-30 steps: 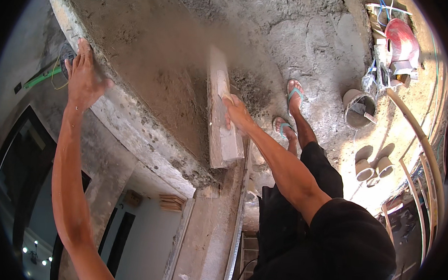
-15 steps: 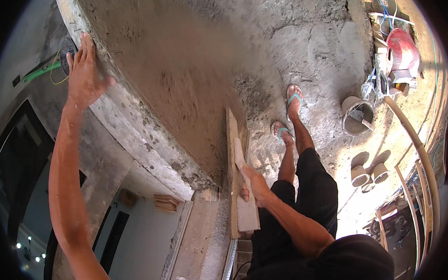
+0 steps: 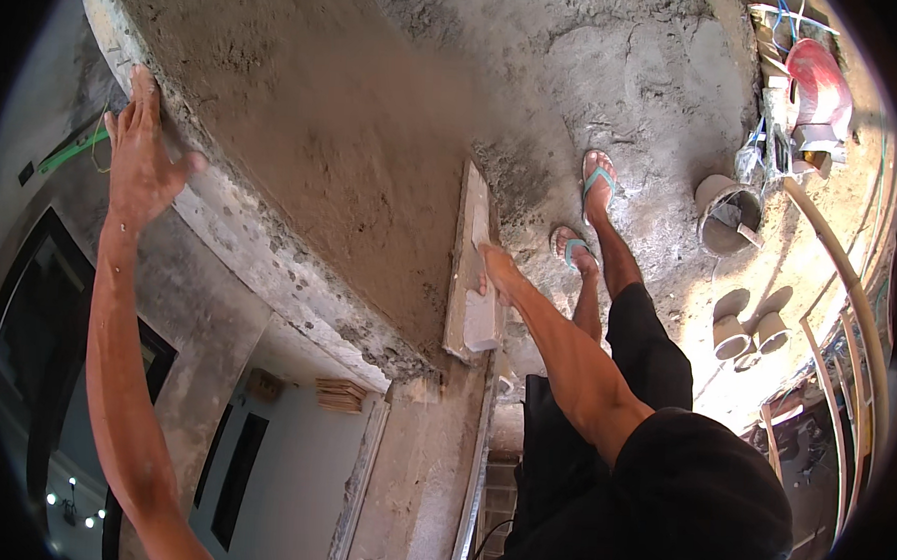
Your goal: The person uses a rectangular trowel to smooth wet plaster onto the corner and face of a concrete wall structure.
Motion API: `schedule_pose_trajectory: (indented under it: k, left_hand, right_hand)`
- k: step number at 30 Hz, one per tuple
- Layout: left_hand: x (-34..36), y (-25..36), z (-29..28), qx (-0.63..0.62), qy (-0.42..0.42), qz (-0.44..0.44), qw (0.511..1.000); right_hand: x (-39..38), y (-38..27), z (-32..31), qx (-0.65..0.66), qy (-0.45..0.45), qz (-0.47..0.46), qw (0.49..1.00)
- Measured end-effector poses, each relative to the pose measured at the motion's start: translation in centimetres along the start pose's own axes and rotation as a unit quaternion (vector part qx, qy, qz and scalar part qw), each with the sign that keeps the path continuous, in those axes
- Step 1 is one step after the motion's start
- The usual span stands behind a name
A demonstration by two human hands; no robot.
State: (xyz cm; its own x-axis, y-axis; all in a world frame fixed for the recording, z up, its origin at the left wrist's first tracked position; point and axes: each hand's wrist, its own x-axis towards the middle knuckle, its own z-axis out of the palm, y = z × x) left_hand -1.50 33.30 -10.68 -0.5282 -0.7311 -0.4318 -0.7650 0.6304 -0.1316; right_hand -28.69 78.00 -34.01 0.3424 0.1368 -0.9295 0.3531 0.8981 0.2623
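Note:
My right hand [image 3: 501, 273] is closed round the pale handle of a long wooden plasterer's float [image 3: 458, 298]. The float's face lies against the brown, wet-looking plaster [image 3: 343, 175], close to the lower end of the plastered surface. Up at the left, my left hand [image 3: 145, 172] rests on the rough concrete edge [image 3: 240, 241] that borders the plaster. Its fingers are stretched out with the thumb apart, and it holds nothing. The underside of the float is hidden.
My sandalled feet stand on rough grey ground. To the right are a bucket [image 3: 728, 217] with a tool in it, smaller pots [image 3: 731, 338], a red rounded object [image 3: 817, 86] and curved poles [image 3: 833, 242]. Left of the edge is a room with stacked brown pieces [image 3: 340, 395].
My right hand has pushed the float up and away from me along the plaster, with the arm reaching further. My left hand remains at the concrete edge; the view has shifted slightly.

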Motion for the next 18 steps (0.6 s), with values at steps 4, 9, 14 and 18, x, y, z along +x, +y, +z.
schedule_pose_trajectory:
  k: [4,9,14,18]
  left_hand:
    - [-0.9,-0.3,-0.3,0.001,0.008,-0.01,1.0]
    - [-0.2,-0.1,-0.3,0.004,0.007,-0.007,1.0]
    - [0.0,0.7,-0.7,0.005,-0.002,-0.018,1.0]
    - [-0.1,0.8,-0.8,0.004,-0.014,-0.032,0.999]
  right_hand:
    - [-8.1,4.1,0.6,0.057,0.021,0.06,0.996]
    - [-2.3,2.5,-1.3,0.101,0.035,0.051,0.993]
    - [4.1,0.5,-0.3,0.081,0.047,0.04,0.995]
    - [5.1,-4.6,2.5,0.027,0.013,0.009,1.0]
